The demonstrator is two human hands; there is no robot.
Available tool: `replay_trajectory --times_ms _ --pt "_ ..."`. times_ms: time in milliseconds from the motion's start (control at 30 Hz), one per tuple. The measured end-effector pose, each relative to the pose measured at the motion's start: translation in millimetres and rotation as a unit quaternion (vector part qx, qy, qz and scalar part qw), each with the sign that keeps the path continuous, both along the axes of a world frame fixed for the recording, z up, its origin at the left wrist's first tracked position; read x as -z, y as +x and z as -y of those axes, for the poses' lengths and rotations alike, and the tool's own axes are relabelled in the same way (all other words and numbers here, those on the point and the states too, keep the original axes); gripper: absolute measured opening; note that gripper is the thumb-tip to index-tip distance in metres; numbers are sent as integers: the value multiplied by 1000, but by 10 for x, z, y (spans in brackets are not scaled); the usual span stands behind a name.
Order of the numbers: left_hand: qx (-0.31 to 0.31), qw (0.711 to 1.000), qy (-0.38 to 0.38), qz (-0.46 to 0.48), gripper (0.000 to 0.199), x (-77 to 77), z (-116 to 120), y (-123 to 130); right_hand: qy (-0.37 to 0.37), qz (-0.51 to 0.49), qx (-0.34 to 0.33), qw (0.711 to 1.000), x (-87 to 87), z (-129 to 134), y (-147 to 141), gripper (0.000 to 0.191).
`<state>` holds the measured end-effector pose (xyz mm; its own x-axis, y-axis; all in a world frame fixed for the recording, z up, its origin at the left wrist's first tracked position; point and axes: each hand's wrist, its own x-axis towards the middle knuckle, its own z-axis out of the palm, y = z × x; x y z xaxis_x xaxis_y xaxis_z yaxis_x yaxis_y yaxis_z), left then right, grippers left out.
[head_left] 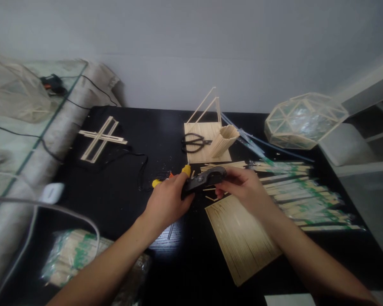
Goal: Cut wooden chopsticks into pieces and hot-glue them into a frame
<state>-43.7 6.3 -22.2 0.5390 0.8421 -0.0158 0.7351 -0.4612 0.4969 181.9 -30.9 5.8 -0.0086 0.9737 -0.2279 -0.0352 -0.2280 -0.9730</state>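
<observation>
My left hand [169, 199] is wrapped round one end of a black hand tool [204, 180] with a curved body and a round screw; its exact kind is unclear. My right hand [241, 182] grips the tool's other end with bent fingers. Just behind my left hand is a yellow glue gun [187, 170] with an orange trigger, partly hidden. Beneath my right forearm lies a flat panel of thin wooden sticks [239, 238]. Loose cut sticks [223, 166] lie beyond the tool.
A stick base [196, 158] bears a stick cup [225, 140] and black scissors [193, 143]. A stick cross [104, 139] lies left. Bagged sticks are at right [309, 199] and front left [73, 255]. A geometric stick frame [306, 121] stands back right. A cable [142, 170] crosses the black table.
</observation>
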Motion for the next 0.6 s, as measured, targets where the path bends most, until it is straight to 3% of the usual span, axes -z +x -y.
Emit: replay_trajectory --times_ms 233,600 --pt "-7 999 39 -18 16 -31 15 4 -2 -11 -4 1000 26 -2 6 19" --pt "-11 999 16 -30 11 -68 15 21 4 -29 -5 1000 62 -8 21 21"
